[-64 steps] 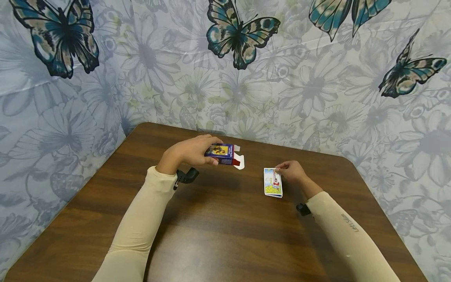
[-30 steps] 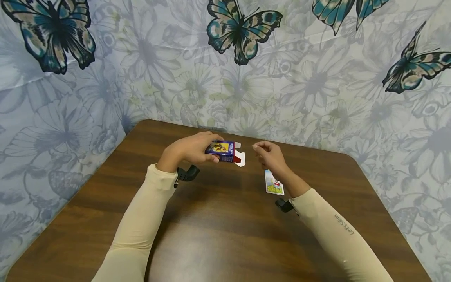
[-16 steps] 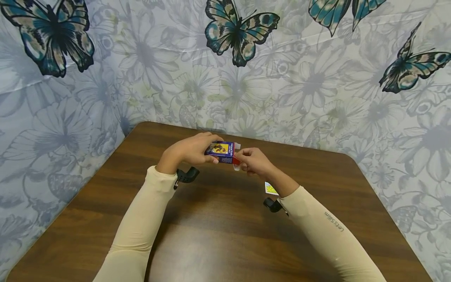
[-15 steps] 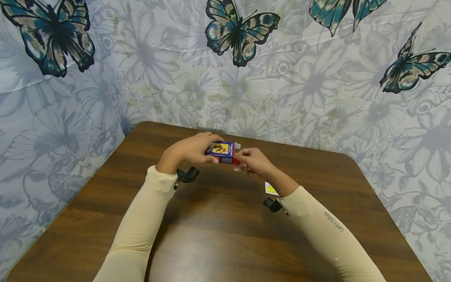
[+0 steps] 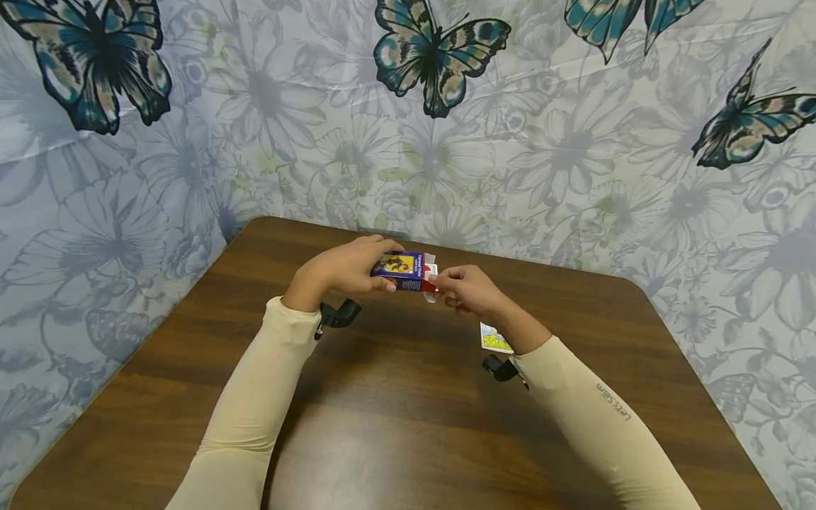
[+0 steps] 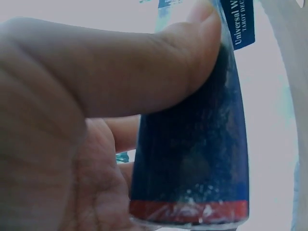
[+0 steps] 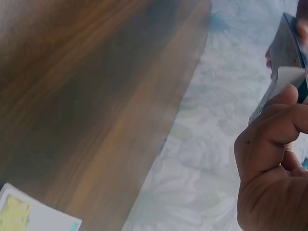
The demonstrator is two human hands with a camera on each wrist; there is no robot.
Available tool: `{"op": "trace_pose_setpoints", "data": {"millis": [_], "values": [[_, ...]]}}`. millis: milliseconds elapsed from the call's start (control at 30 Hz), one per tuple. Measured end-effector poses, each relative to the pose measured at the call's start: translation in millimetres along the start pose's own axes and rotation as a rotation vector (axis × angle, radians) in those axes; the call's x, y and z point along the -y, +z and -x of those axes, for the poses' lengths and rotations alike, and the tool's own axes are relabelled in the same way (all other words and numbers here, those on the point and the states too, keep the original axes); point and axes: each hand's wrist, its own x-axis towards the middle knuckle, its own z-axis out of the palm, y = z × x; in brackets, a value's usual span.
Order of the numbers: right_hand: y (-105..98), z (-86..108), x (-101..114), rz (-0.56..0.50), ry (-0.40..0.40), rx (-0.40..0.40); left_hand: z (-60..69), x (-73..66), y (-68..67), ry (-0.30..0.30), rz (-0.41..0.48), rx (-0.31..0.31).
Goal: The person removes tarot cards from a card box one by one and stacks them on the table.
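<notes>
My left hand (image 5: 347, 269) grips a dark blue tarot card box (image 5: 403, 272) above the table, thumb along the near side and fingers over the far side. In the left wrist view the box (image 6: 197, 159) shows a red band at its lower end. The box's open end points right, with white flaps out. There my right hand (image 5: 472, 292) pinches a tarot card (image 5: 431, 270) whose white edge sticks out of the box. The fingertips partly hide it. A small stack of tarot cards (image 5: 494, 340) lies face up on the table, partly behind the right wrist.
The brown wooden table (image 5: 370, 411) has its far edge just beyond the hands. Behind it hangs a pale floral cloth (image 5: 274, 127) with teal butterflies. Black wrist straps (image 5: 341, 314) sit on both forearms.
My right hand has left the card stack and moved left to the box's open end. A white card edge now shows there. My left hand holds the box in nearly the same place.
</notes>
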Motion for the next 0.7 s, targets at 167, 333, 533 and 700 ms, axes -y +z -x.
{"op": "trace_pose_setpoints", "data": {"millis": [167, 333, 533, 700], "values": [[-11, 4.5, -6, -0.019, 0.004, -0.011, -0.5, -0.7, -0.2, 0.005, -0.016, -0.001], [-15, 5.7, -10, -0.004, 0.011, -0.015, 0.2, -0.6, 0.6, 0.004, -0.012, 0.007], [-26, 9.3, -15, -0.016, 0.005, -0.089, 1.1, -0.7, 1.4, -0.003, -0.007, 0.012], [-39, 12.3, -21, -0.083, -0.009, -0.159, -0.2, -1.1, 1.6, 0.009, -0.003, 0.012]]}}
